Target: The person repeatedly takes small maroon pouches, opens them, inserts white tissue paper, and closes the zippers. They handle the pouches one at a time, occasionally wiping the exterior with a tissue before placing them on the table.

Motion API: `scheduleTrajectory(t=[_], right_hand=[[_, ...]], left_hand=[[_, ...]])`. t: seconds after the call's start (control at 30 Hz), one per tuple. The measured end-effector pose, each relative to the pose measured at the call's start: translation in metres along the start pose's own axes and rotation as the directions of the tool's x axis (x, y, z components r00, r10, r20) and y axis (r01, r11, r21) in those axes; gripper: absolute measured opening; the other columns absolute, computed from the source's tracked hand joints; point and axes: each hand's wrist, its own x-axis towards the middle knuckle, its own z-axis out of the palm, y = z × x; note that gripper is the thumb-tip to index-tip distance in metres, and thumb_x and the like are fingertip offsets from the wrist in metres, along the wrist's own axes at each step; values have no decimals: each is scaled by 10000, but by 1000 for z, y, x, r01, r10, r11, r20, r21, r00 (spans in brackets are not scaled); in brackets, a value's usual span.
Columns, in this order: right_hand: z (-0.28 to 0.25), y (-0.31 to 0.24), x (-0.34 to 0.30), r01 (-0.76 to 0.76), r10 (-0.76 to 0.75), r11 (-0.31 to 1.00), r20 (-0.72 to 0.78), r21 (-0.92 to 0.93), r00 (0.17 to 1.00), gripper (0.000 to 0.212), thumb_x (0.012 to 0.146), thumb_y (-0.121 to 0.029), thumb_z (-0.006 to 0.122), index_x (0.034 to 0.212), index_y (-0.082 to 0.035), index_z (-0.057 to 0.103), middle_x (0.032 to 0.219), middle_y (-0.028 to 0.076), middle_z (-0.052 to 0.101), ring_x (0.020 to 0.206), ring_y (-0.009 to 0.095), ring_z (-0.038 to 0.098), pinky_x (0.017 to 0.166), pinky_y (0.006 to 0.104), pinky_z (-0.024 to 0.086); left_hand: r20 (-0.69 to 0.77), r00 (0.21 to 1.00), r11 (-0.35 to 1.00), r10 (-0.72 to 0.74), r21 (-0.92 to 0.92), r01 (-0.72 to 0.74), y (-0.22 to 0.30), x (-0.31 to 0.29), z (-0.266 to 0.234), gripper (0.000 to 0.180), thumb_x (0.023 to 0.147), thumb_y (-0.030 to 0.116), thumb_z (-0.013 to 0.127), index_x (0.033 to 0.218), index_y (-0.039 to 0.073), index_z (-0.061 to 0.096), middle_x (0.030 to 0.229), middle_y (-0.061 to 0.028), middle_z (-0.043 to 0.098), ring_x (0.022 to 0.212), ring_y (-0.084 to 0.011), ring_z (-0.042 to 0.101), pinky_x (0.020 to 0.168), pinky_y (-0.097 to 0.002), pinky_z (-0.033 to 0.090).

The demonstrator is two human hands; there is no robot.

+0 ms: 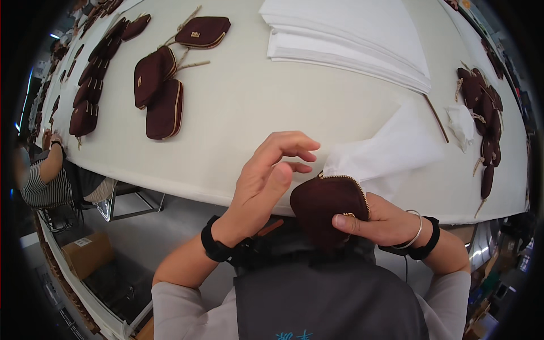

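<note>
My right hand [377,221] grips a dark maroon zip pouch [323,207] at the table's near edge, thumb across its front and the other fingers behind. A gold zipper runs along the pouch's rim. White tissue paper [385,150] sticks out at the zipper side and spreads over the tabletop to the right. Just left of the pouch, my left hand [269,175] is raised with its fingers curved and apart, holding nothing. The small gap between its fingertips and the paper shows that they do not touch.
Large white paper sheets [345,39] lie stacked at the back of the table [226,102]. Several maroon pouches [164,110] with cords lie at the left, and another pile of pouches [484,107] at the right. Crumpled white paper [460,126] sits beside that pile. A person [48,175] sits at far left.
</note>
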Motion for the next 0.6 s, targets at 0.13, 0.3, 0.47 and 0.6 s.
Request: scheduleTrajectory(t=[0.13, 0.3, 0.47, 0.6], right_hand=[[3, 4, 2, 101, -98, 994, -73, 38, 992, 404, 1053, -407, 562, 1164, -20, 605, 780, -24, 502, 718, 70, 434, 625, 254, 404], [2, 3, 2, 206, -206, 979, -126, -16, 970, 354, 1031, -358, 616, 1122, -17, 648, 806, -19, 543, 770, 65, 474, 683, 245, 418], [-6, -1, -8, 186, -189, 982, -125, -38, 974, 389, 1031, -323, 624, 1268, -15, 625, 1003, -2, 655, 907, 67, 546, 787, 251, 467], [-1, 15, -10, 63, -44, 968, -82, 242, 996, 465, 1055, -294, 583, 1437, -36, 518, 1226, 20, 641, 1094, 93, 563, 931, 292, 477]], left_hand=[[88, 991, 989, -102, -95, 111, -8, -17, 13, 561, 932, 232, 754, 1390, 29, 503, 1351, -95, 566, 1257, -191, 564, 1076, -369, 451], [8, 1000, 986, -22, 166, 21, -10, -11, 25, 506, 904, 102, 758, 1354, 32, 538, 1352, -127, 602, 1223, -197, 608, 1027, -327, 489], [66, 998, 992, -11, 129, 2, -14, -16, 28, 502, 890, 79, 764, 1341, 45, 546, 1452, -161, 552, 1267, -227, 599, 1057, -346, 479], [128, 992, 990, 1, 138, -18, -10, -11, 31, 562, 887, 66, 760, 1386, 42, 504, 1416, -121, 574, 1264, -210, 598, 1092, -360, 452]])
